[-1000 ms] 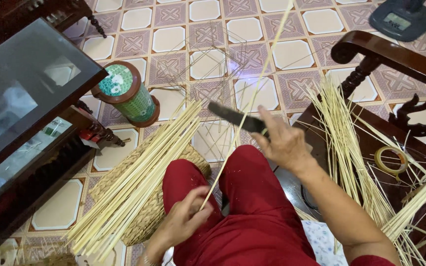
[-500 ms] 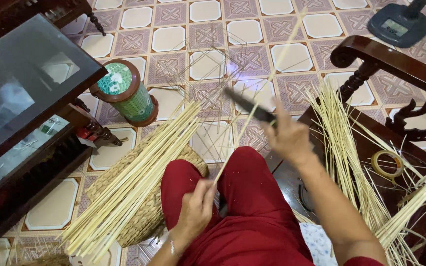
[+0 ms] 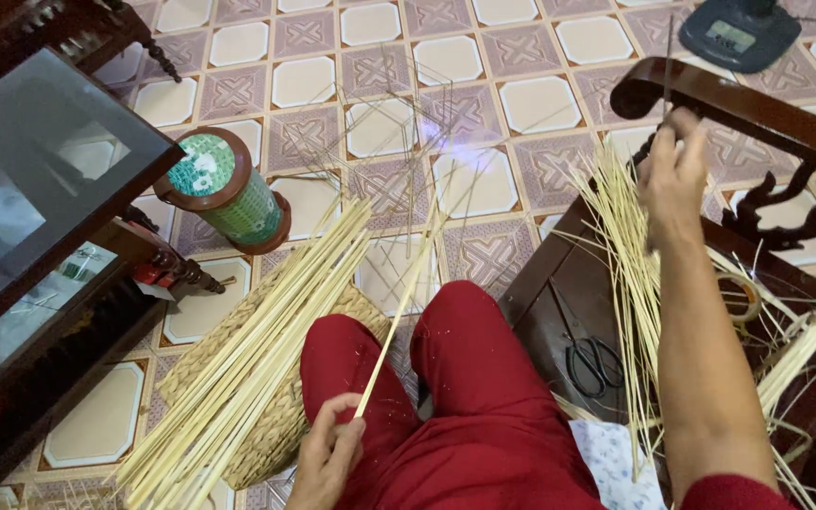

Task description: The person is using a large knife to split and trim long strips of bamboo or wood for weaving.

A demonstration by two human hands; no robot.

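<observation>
My left hand point(image 3: 328, 458) rests low over my red-trousered lap point(image 3: 484, 416) and pinches the lower end of one thin pale bamboo stick point(image 3: 403, 302), which slants up and to the right. My right hand point(image 3: 672, 175) is raised at the upper right, closed on a knife point(image 3: 668, 61) whose dark narrow blade points up, seen edge-on. That hand hangs over a loose pile of thin sticks point(image 3: 630, 274) lying on a dark wooden seat point(image 3: 569, 293).
A thick bundle of sticks point(image 3: 238, 378) lies across a woven basket point(image 3: 271, 434) at my left knee. A green cylinder with a brown rim point(image 3: 224, 189) stands on the tiled floor beside a glass-topped table point(image 3: 40, 179). Black scissors point(image 3: 592, 364) and a tape roll point(image 3: 743, 297) lie on the seat.
My right hand has swept the knife from the middle, up and to the right, away from the stick. My left hand keeps hold of the stick near my lap.
</observation>
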